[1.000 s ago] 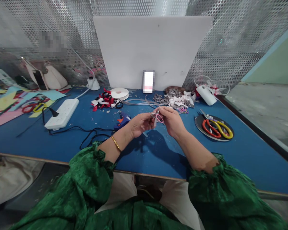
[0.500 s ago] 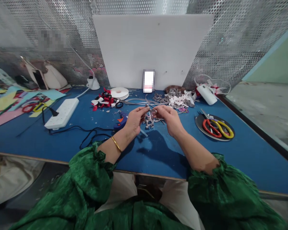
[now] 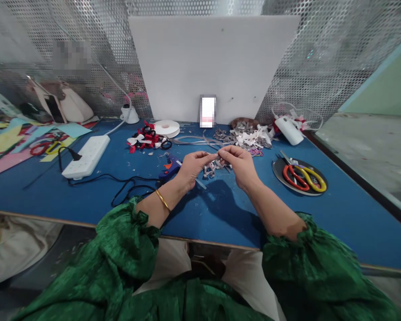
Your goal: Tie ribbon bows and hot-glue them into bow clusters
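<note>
My left hand (image 3: 191, 167) and my right hand (image 3: 239, 163) meet above the middle of the blue table (image 3: 53, 191). Both pinch a small silver-grey ribbon piece (image 3: 218, 159) between thumb and fingertips. Just under my fingers lies a little heap of ribbon bows (image 3: 210, 168). A blue glue gun (image 3: 169, 166) lies directly left of my left hand. A gold bangle sits on my left wrist.
A round tray (image 3: 278, 168) with red and yellow scissors (image 3: 304, 177) sits at the right. Behind are a ribbon-scrap pile (image 3: 245, 137), white ribbon spool (image 3: 167, 129), red-black bows (image 3: 146, 137), and a white board (image 3: 214, 67). A power strip (image 3: 87, 156) with black cable lies left.
The pink loop seen between my fingers a second ago is gone from view. My hands dropped lower over the bow heap and now pinch a grey ribbon piece.
</note>
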`<state>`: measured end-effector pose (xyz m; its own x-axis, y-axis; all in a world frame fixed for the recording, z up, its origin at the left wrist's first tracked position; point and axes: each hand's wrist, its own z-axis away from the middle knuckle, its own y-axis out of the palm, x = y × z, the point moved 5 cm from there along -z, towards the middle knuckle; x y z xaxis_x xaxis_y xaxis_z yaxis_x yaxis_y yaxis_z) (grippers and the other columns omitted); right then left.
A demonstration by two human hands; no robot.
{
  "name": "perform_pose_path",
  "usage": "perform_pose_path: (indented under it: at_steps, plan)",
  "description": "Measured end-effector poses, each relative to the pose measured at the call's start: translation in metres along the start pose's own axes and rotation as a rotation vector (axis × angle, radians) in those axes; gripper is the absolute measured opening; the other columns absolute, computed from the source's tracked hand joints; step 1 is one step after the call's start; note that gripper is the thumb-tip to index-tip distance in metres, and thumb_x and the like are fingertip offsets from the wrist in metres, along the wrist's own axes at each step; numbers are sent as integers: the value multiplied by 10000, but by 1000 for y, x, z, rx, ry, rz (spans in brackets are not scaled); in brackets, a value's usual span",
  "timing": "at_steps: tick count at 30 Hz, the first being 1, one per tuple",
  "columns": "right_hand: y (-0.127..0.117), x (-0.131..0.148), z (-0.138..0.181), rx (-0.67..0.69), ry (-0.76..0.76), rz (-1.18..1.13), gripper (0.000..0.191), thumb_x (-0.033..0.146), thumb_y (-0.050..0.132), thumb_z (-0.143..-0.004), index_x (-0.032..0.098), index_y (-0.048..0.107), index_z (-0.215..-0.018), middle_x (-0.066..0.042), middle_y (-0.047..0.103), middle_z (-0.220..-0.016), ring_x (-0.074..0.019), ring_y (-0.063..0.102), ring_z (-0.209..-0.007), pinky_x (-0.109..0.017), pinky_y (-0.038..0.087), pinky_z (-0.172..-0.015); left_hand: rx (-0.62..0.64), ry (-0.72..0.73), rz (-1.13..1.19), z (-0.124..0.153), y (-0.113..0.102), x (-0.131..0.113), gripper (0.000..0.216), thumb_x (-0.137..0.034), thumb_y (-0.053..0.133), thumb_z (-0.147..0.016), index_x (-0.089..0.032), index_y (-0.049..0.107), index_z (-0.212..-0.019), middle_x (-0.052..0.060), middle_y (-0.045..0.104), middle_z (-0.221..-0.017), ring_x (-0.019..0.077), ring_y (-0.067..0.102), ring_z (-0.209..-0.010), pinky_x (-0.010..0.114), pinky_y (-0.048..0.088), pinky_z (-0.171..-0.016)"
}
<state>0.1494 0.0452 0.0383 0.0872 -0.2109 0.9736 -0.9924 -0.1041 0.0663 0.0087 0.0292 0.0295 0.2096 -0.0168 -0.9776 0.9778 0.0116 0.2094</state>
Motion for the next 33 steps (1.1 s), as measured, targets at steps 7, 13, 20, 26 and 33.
perform_pose_path:
  at_steps: [7,13,20,26,33]
  plan:
    - [1,0,1,3,3,0,199,380,738,-694,198,659,-694,12,599,-643,-110,502,-578,-269,413,-597,10,49,-66,-1,0,1,224,-334,813,-581,-150,709,-656,20,665,-670,120,530,-636,254,396,-630]
    - [3,-3,1,18,22,-31,166,336,735,-692,187,662,-681,15,598,-619,-104,501,-576,-257,405,-591,-2,58,-67,-1,0,2,197,-304,799,-578,-149,691,-633,13,658,-656,123,542,-641,258,412,-652]
    - [0,-1,1,-20,-2,-17,177,355,732,-691,194,660,-675,20,587,-609,-109,489,-576,-263,400,-588,46,44,-55,1,3,1,197,-318,778,-621,-146,700,-677,10,650,-672,110,512,-629,243,387,-623]
    - [1,-5,1,6,2,-15,172,350,730,-699,194,660,-679,20,586,-617,-109,496,-578,-264,403,-601,11,73,-56,2,2,0,162,-280,783,-595,-156,686,-630,5,648,-654,122,537,-648,263,413,-680]
    - [-1,-4,0,-18,-1,-15,174,360,729,-699,201,662,-677,20,592,-624,-111,498,-575,-265,409,-589,40,91,-36,1,3,1,248,-355,802,-604,-147,707,-701,19,669,-691,130,555,-677,270,415,-704]
